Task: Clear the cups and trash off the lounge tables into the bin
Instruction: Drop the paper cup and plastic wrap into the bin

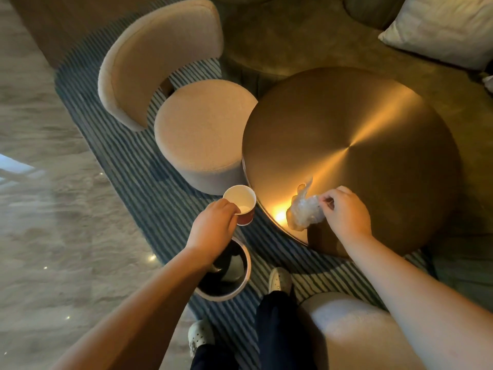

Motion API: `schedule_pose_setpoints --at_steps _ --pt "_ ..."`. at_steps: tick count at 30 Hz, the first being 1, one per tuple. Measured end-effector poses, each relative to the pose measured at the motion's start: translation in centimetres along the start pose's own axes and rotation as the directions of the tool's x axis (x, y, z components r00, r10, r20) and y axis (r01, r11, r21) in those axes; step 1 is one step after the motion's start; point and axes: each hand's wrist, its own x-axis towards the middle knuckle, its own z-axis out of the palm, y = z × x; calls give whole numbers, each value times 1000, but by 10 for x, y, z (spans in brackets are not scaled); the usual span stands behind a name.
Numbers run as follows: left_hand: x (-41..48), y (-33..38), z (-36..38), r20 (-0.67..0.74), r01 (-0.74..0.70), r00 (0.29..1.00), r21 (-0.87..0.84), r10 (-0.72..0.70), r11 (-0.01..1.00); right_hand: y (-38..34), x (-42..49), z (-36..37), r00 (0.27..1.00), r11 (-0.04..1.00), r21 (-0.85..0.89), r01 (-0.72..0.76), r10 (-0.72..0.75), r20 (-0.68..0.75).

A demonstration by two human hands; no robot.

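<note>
**Cup and wrapper in hand, bin waiting below**

At lower centre the left hand (213, 225) was clamped on a cup (241, 202) above the bin (246, 265). Further right, the right hand (346, 212) pinched a wrapper (304, 212) at the tabletop (360, 134) edge. Next, probably: release the cup, then swing the wrapper left over the bin.

Your left hand (213, 225) holds the red paper cup (241, 204) above the round black-lined bin (226, 273); your right hand (344, 212) pinches crumpled clear plastic (304, 209) at the round brass tabletop's (346, 145) seven o'clock edge.
</note>
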Motion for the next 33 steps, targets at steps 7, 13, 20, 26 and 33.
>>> schedule_pose_setpoints --at_steps 7,13,20,26,33 --pt "-95 -71 -29 83 22 996 -52 -18 998 -88 -93 43 999 998 54 -35 33 36" --pt "-150 -122 -25 138 51 990 -92 -38 995 -141 -145 99 991 991 108 -80 68 113" --pt "-165 -154 17 258 200 953 -155 -156 967 -153 -153 159 973 983 134 -127 97 211" --pt "-144 -176 96 338 290 913 -147 -228 946 -123 -134 240 946 975 177 -135 74 315" --pt "-119 -201 176 402 329 880 -130 -254 935 -81 -119 328 885 974 171 -150 55 462"
